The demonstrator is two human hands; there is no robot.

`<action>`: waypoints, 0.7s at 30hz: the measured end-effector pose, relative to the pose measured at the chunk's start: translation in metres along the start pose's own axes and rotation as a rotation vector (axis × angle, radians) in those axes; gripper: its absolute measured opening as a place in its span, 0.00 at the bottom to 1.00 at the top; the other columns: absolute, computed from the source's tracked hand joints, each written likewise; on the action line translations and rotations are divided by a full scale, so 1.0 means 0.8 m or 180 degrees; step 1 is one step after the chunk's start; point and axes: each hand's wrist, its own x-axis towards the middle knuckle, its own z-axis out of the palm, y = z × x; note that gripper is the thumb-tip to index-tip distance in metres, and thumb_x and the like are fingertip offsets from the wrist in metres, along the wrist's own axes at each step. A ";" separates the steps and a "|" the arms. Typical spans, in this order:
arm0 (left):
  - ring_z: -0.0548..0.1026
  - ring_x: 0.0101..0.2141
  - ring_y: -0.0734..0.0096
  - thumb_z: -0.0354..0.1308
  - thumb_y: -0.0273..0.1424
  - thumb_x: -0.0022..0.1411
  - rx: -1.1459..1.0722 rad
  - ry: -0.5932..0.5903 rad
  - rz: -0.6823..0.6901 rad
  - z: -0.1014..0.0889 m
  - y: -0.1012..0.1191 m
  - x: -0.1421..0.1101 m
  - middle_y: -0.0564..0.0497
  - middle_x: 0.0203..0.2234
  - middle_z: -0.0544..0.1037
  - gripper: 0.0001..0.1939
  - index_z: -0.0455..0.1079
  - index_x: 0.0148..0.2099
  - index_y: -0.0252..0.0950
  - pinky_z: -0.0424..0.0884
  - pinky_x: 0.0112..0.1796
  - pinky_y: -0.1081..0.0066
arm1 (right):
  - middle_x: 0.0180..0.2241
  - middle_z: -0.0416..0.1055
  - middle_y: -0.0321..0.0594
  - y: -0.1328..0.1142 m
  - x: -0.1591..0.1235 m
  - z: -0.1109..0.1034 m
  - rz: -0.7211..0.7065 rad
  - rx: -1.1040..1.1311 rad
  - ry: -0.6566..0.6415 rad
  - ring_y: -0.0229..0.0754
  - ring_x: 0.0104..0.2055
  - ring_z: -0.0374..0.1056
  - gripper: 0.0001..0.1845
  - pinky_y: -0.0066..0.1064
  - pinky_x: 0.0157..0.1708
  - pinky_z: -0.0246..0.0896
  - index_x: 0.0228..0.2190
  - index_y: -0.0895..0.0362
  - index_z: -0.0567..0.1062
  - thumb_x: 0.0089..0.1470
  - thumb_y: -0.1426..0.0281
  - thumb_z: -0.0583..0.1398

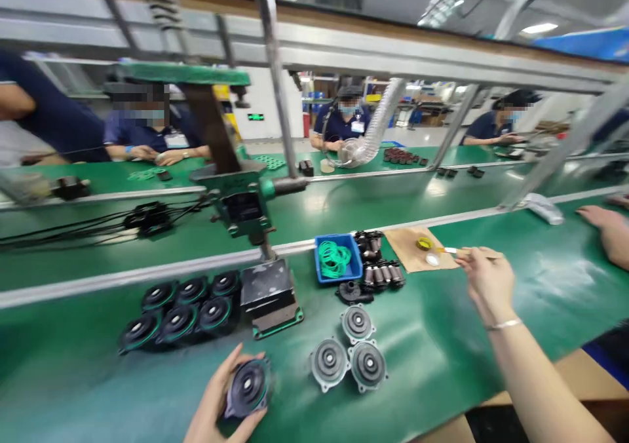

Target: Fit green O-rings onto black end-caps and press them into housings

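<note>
My left hand [223,404] is wrapped round a round dark pump housing [248,387] with a white centre and a green ring along its edge, low in the view. My right hand [486,282] pinches a small brush [449,251]; its tip points at a small yellow dish [424,244] on a sheet of brown paper [403,250]. Beside that dish lies a white lid-like disc [432,259]. Three similar grey-rimmed housings [356,324] stand together between my hands. Several more with green rings [179,322] are grouped at the left.
A green hand press [240,200] rises over a metal block [268,289]. Behind the housings, a blue bin [339,279] holds green rings [334,259], with dark cylindrical parts [383,274] beside it. Another person's hand [602,217] rests at the far right. Co-workers sit across the bench.
</note>
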 end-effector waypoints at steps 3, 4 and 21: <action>0.73 0.56 0.53 0.65 0.39 0.59 -0.0186 -0.0500 -0.0035 -0.006 0.000 -0.009 0.40 0.55 0.73 0.38 0.52 0.66 0.40 0.69 0.57 0.56 | 0.32 0.72 0.42 -0.044 -0.078 0.023 -0.0047 0.0005 -0.0810 0.38 0.28 0.71 0.11 0.34 0.30 0.70 0.32 0.51 0.73 0.49 0.64 0.69; 0.72 0.57 0.54 0.65 0.36 0.58 -0.0248 -0.0623 -0.0037 -0.010 0.001 -0.011 0.39 0.56 0.72 0.39 0.50 0.67 0.40 0.69 0.57 0.57 | 0.35 0.72 0.44 -0.055 -0.108 0.028 -0.0266 -0.0113 -0.1172 0.41 0.31 0.72 0.08 0.37 0.33 0.71 0.35 0.49 0.74 0.53 0.63 0.66; 0.71 0.57 0.55 0.72 0.33 0.51 -0.0798 -0.0930 0.0074 -0.017 -0.014 -0.029 0.42 0.55 0.71 0.53 0.43 0.70 0.42 0.64 0.61 0.53 | 0.38 0.73 0.40 -0.042 -0.360 0.156 0.0401 -0.0542 -0.4888 0.36 0.35 0.74 0.08 0.30 0.38 0.72 0.37 0.55 0.66 0.64 0.64 0.58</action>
